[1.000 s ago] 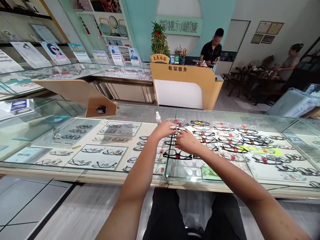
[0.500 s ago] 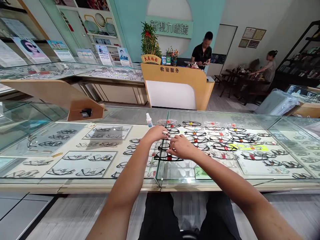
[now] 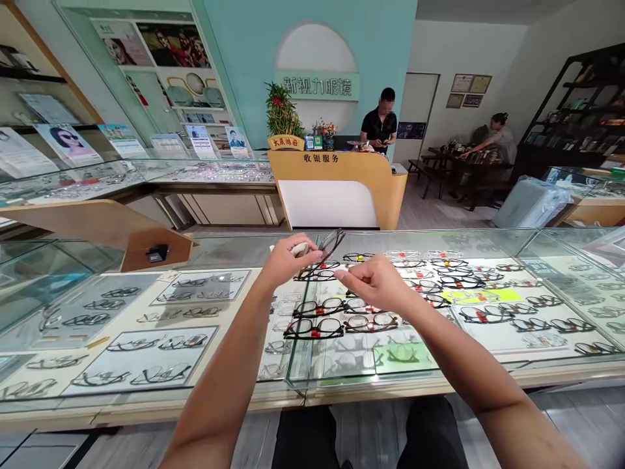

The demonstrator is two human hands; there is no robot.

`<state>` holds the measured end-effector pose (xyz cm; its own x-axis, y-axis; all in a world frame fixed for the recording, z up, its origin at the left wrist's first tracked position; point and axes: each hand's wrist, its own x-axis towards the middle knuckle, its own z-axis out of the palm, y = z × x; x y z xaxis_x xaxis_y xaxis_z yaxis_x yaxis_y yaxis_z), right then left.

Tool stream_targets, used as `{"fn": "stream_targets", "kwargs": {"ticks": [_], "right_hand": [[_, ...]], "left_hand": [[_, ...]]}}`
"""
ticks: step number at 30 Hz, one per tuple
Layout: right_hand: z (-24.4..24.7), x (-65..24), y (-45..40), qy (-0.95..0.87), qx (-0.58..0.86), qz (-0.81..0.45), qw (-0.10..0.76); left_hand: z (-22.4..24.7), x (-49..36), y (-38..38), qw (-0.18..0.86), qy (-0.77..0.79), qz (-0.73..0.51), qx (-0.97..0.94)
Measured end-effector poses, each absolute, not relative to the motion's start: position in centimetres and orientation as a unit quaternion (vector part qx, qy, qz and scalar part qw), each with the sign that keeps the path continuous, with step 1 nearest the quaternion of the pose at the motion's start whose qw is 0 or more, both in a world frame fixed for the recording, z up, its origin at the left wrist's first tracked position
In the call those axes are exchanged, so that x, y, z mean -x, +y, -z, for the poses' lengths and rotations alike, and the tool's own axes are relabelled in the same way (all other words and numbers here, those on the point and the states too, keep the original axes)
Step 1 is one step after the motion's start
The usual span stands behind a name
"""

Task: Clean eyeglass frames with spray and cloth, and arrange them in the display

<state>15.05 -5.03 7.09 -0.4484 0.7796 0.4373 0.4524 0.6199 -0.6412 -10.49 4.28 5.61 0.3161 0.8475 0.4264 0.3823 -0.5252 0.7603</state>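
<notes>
My left hand (image 3: 291, 259) is closed above the glass counter, with a small white cloth (image 3: 299, 249) tucked in its fingers. Its fingertips also grip a dark pair of glasses (image 3: 332, 246), raised and tilted off the glass. Just to the right, my right hand (image 3: 374, 281) is closed, thumb pressed to curled fingers and pointing at the glasses; what it pinches, if anything, is too small to make out. Below the hands lie black-framed glasses with red tags (image 3: 316, 329) and a thin-framed pair (image 3: 371, 322) on the counter top.
Rows of glasses (image 3: 459, 281) cover the counter to the right. More frames show inside the case (image 3: 161, 374) at left, under a wooden stand (image 3: 137, 244). Beyond is a wooden cashier desk (image 3: 332, 166) with a person (image 3: 379, 124) behind it; another person (image 3: 502, 140) sits at back right.
The view has tilted up. My left hand now holds glasses raised off the counter. My right hand has moved right, its fingers curled in. The white bottle is now mostly hidden.
</notes>
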Motion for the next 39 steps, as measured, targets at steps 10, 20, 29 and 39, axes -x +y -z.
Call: {"fn": "stream_targets", "kwargs": {"ticks": [10, 20, 29, 39], "right_hand": [[-12.4, -16.9, -3.5, -0.729, 0.356, -0.282, 0.513], [-11.6, -18.1, -2.2, -0.710, 0.358, -0.227, 0.563], [-12.1, -18.9, -2.1, -0.705, 0.335, -0.287, 0.555], [-12.6, -20.1, -3.0, -0.690, 0.399, -0.172, 0.580]], "left_hand": [[-11.9, 1.2, 0.6, 0.345, 0.244, -0.659, -0.622], [-11.4, 1.6, 1.3, 0.437, 0.269, -0.555, -0.655], [-11.9, 2.0, 1.0, 0.447, 0.255, -0.530, -0.674], [-11.5, 2.8, 1.6, 0.418, 0.271, -0.536, -0.682]]}}
